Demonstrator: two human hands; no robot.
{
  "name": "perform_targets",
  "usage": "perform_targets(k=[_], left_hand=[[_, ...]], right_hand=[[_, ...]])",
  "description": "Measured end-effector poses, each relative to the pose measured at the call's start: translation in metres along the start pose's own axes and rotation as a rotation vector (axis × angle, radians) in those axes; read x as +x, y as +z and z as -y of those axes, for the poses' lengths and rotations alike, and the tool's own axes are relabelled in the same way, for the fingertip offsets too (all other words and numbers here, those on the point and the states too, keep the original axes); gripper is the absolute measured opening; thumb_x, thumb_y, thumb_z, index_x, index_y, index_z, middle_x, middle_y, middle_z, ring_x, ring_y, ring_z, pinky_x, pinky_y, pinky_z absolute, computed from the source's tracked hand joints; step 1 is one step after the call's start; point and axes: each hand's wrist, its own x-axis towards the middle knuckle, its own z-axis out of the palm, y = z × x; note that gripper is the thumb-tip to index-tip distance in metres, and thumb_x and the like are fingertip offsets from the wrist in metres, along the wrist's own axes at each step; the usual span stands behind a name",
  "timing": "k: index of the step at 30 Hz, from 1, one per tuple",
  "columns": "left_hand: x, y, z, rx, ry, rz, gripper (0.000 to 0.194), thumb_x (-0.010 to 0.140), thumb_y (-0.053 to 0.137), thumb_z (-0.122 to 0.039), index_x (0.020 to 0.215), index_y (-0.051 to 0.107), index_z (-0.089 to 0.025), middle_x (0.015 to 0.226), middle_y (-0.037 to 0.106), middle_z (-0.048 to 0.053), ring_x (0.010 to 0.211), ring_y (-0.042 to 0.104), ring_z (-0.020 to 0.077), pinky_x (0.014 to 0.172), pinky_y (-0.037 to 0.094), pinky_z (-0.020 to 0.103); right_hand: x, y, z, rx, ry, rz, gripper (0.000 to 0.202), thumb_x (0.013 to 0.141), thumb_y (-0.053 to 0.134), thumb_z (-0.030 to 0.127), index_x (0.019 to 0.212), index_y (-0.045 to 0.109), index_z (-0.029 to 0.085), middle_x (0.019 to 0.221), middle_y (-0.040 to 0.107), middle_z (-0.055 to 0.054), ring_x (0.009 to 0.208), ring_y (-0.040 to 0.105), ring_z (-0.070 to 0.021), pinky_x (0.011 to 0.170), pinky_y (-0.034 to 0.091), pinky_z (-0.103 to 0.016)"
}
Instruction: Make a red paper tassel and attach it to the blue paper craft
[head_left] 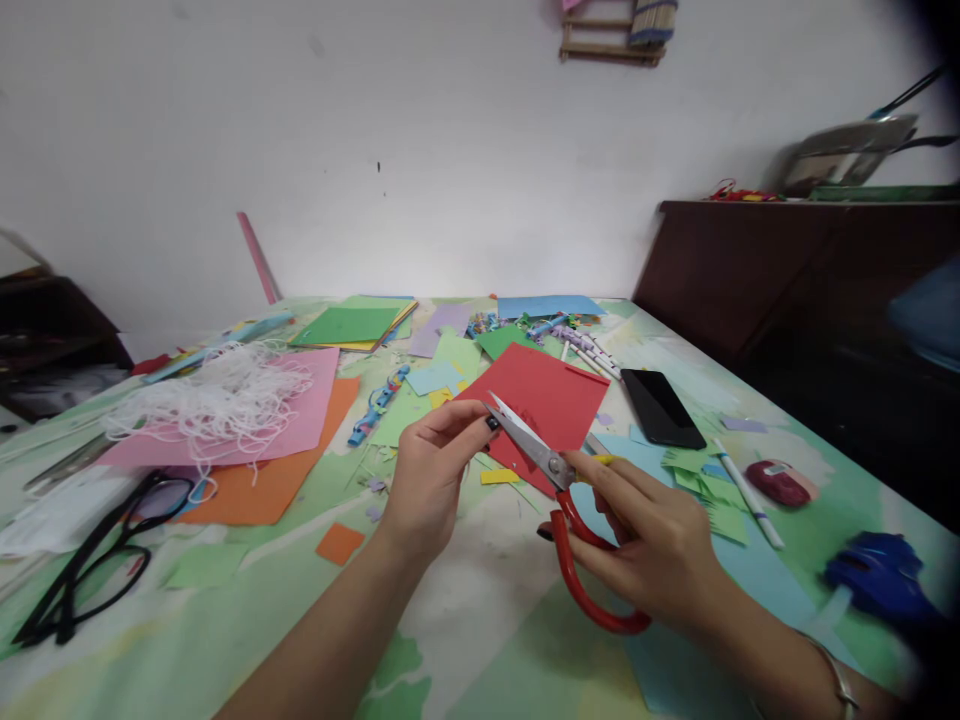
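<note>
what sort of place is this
Probably a room at home with a table used for paper crafts: scissors in the right hand, stacked coloured paper and a heap of white string.

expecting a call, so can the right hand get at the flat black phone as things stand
Probably yes: nothing covers the flat black phone, just beyond the right hand, but that hand likely must first release the red-handled metal scissors.

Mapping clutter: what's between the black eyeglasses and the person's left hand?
Head view: between eyeglasses and left hand lie an orange paper sheet, a small orange paper square and what looks like a pale green paper piece.
</note>
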Motion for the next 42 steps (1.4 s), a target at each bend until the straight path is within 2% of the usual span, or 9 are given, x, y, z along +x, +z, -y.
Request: perform_targets(k=[3,7,16,31,42], left_hand=[[0.0008,-0.0004,0.0008,0.004,0.001,-0.003,0.012,0.066,0.074,-0.021,0.077,0.072,-0.016,0.072,0.067,0.002,0.067,0.056,0.0112,0.057,0.039,0.022],[0.0022,0.0003,0.0021,0.002,0.010,-0.010,0.011,0.066,0.074,-0.021,0.076,0.072,-0.017,0.073,0.067,0.002,0.067,0.056,0.0111,0.057,0.039,0.022],[0.0003,0.0002,0.0065,-0.006,0.031,-0.035,0.008,0.067,0.075,-0.021,0.074,0.072,-0.018,0.070,0.065,0.000,0.065,0.054,0.0098,0.058,0.040,0.022],[0.0031,-0.0033,0.0060,0.023,0.044,-0.009,0.006,0.070,0.074,-0.021,0.075,0.071,-0.018,0.073,0.068,0.001,0.069,0.057,0.0114,0.060,0.040,0.023],[0.0046,-0.0057,0.0058,0.058,0.050,-0.004,0.004,0.070,0.073,-0.019,0.073,0.071,-0.019,0.070,0.066,-0.001,0.065,0.053,0.0098,0.061,0.040,0.022]], right_hand=[[-0.0001,0.0006,0.0000,-0.008,-0.006,-0.006,0.045,0.079,0.072,0.031,0.114,0.065,0.004,0.065,0.054,-0.002,0.044,0.038,-0.0097,0.046,0.036,-0.025],[-0.0003,0.0016,0.0006,-0.029,-0.014,-0.022,0.043,0.080,0.070,0.031,0.114,0.065,0.005,0.068,0.057,-0.003,0.044,0.038,-0.0096,0.043,0.032,-0.024],[-0.0004,0.0026,0.0006,-0.088,-0.027,-0.037,0.041,0.082,0.068,0.033,0.113,0.065,0.005,0.075,0.062,-0.006,0.044,0.041,-0.0094,0.044,0.035,-0.024],[-0.0004,0.0019,-0.0007,-0.078,-0.024,-0.008,0.037,0.084,0.065,0.033,0.111,0.066,0.006,0.067,0.057,-0.003,0.045,0.042,-0.0101,0.044,0.034,-0.024],[-0.0016,0.0010,-0.0035,-0.058,-0.028,0.007,0.036,0.086,0.064,0.034,0.112,0.064,0.009,0.064,0.058,-0.001,0.044,0.043,-0.0095,0.044,0.035,-0.023]])
